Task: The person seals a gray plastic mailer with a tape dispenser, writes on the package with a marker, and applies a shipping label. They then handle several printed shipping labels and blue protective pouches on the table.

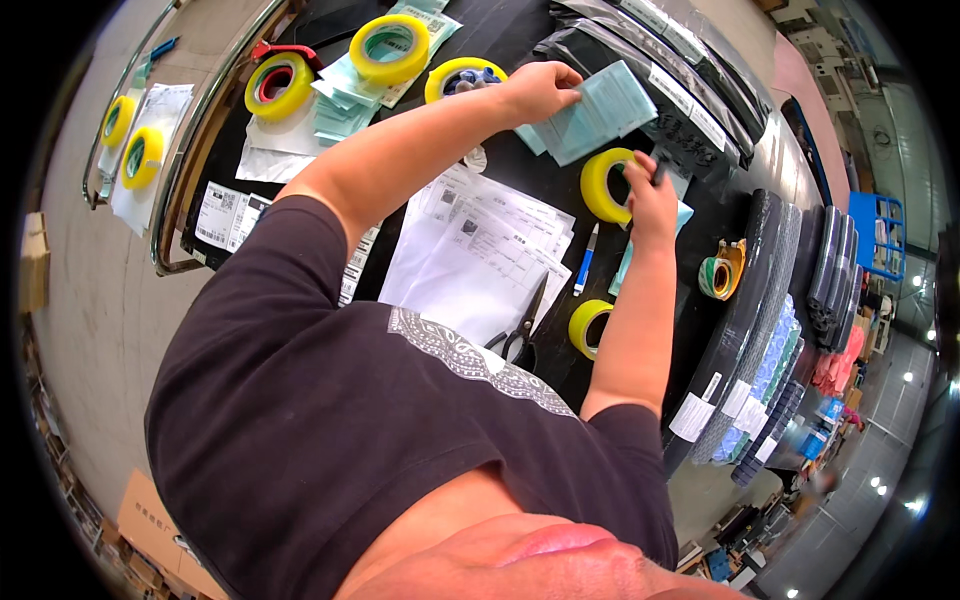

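My left hand (538, 92) pinches a small stack of pale blue-green paper slips (598, 112) by its edge, above the black tabletop. My right hand (652, 198) is closed on a dark marker (660, 168), whose end sticks up past the fingers. Right beside that hand lies a yellow roll of tape (603, 186). Beneath my right forearm, another pale slip (624, 268) shows in part. A blue and white pen (586, 260) rests between the tape and several printed sheets (470, 250). Black-handled scissors (520, 338) lie on the sheets' near right corner.
More tape rolls (390, 48) and loose slips cover the far left. Black plastic-wrapped packages (690, 75) are at the far side. Long dark rolls (735, 310) and a tape roll in an orange dispenser (720, 272) line the right. A metal rail (158, 235) borders the left edge.
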### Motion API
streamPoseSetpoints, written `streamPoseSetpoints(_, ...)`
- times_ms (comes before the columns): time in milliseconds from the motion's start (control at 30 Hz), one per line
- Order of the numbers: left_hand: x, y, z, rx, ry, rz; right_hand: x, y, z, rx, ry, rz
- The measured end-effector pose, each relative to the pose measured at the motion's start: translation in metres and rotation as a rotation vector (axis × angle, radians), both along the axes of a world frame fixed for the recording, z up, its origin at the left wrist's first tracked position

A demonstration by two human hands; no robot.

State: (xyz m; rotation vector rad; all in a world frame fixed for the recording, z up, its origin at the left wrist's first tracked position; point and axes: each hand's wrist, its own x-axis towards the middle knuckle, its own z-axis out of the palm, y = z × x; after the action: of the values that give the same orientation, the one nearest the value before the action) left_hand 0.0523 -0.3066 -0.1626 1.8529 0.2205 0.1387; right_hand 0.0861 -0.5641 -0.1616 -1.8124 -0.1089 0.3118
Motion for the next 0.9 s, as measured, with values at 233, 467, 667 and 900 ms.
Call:
streamPoseSetpoints(233,0.025,-0.014,-0.059,0.318,0.172,0.032,0.099,0.033,-0.007,-0.9,-0.485,0.298)
streamPoseSetpoints(467,0.055,-0.02,-0.054,0.404,0.329,0.105,0.147,0.045,-0.014,-1.151,-0.948,0.197)
streamPoseSetpoints(667,0.098,-0.016,-0.068,0.474,0.381,0.18,0.2,0.053,0.01,-1.091,-1.011,0.233)
streamPoseSetpoints(900,0.112,-0.012,-0.075,0.374,0.234,0.348,0.196,0.077,0.072,-1.191,-0.761,0.259)
